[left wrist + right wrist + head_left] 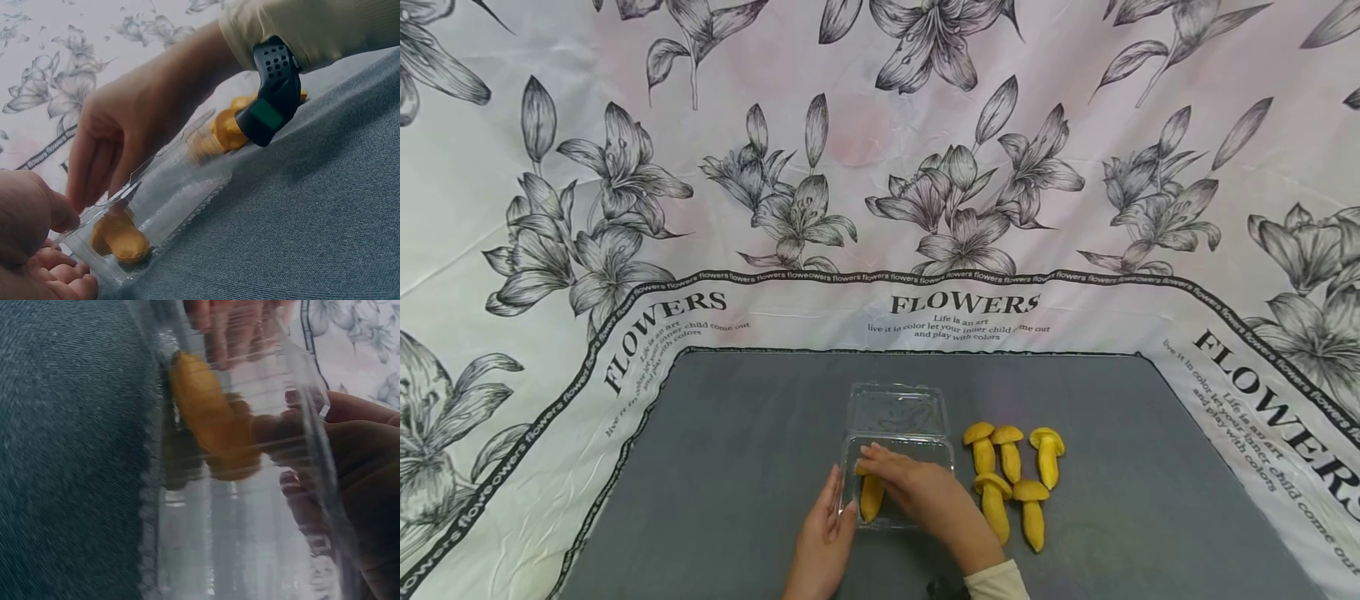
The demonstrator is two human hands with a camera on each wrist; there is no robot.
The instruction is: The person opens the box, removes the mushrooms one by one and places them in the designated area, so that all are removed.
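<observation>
A clear plastic clamshell box point(898, 523) lies on the grey tabletop with its lid point(898, 412) folded back on the far side. My left hand point(822, 537) holds the box by its left side, thumb toward the near corner. Inside, along the left wall, lies one yellow mushroom point(871, 498), seen through the plastic in both wrist views. My right hand point(925, 500) reaches over the box from the right, its fingers extended above the mushroom's cap. In the right wrist view one digit touches the cap point(234, 459); the others stand apart from it.
Several more yellow mushrooms point(1009, 454) lie in a loose group on the table, right of the box, close to my right forearm. A white cloth point(805, 317) with printed flowers and lettering borders the grey surface and rises behind it.
</observation>
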